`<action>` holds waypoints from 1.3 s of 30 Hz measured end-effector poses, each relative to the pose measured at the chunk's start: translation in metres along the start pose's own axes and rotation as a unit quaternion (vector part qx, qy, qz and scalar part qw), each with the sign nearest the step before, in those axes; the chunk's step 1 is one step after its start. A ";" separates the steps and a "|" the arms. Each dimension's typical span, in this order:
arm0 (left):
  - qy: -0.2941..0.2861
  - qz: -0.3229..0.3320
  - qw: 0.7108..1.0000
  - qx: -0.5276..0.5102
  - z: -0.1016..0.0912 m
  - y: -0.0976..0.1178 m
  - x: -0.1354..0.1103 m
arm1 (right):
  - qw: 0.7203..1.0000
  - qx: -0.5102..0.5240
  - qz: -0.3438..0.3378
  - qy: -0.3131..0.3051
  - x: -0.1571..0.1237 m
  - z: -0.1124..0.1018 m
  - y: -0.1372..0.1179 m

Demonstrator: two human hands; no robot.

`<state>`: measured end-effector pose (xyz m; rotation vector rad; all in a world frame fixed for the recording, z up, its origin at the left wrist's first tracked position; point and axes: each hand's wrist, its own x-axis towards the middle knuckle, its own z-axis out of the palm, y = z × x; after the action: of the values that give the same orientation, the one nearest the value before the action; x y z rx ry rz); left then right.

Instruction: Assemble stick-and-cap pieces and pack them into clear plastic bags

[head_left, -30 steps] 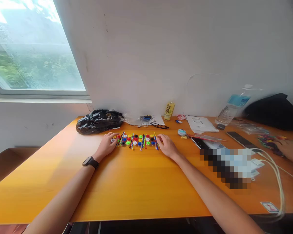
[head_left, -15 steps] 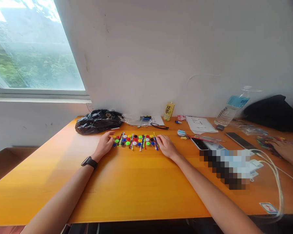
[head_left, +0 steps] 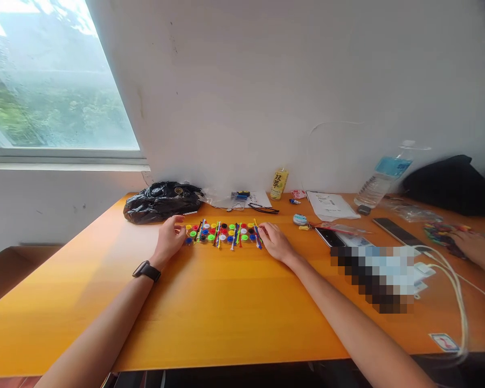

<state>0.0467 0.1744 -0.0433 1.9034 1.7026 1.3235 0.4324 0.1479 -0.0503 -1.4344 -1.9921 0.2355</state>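
We find the left hand (head_left: 170, 237) resting on its edge on the smooth, glossy orange wooden table (head_left: 226, 307), fingers loosely curled towards the thumb. Whether they pinch anything is too small for us to tell. Just past its fingertips begins a tidy block of small round plastic discs (head_left: 225, 232) in red, yellow, green, blue, black and white, laid in short rows. Thin coloured plastic sticks (head_left: 219, 235) lie across the discs at intervals. The right hand (head_left: 275, 242) lies flat, palm down, at the other end of the block, its fingers stretched out close together and the tips touching the last stick there. A black band with a dark square-faced smartwatch (head_left: 146, 270) wraps the left wrist. Beyond the left hand, against the matt white wall, we see a crumpled, shiny black plastic bag (head_left: 161, 201). Beyond the right hand lie thin dark-framed glasses (head_left: 263, 208) and a small yellow bottle (head_left: 279, 184) stands upright. Further out to that hand's right we make out a flat dark phone (head_left: 330, 237), a printed paper sheet (head_left: 331, 205), a clear ribbed water bottle (head_left: 382, 175) and looping white cables (head_left: 448, 269). Another person's hand (head_left: 475, 247) rests at the far right edge.
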 end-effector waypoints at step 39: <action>-0.185 0.132 0.930 0.288 -0.028 0.039 -0.005 | 1.000 -0.010 -0.024 -0.004 -0.001 0.003 0.001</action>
<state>0.0520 0.1488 -0.0026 2.5730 1.7996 0.4815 0.4323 0.1478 -0.0535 -1.3987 -2.0368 0.2013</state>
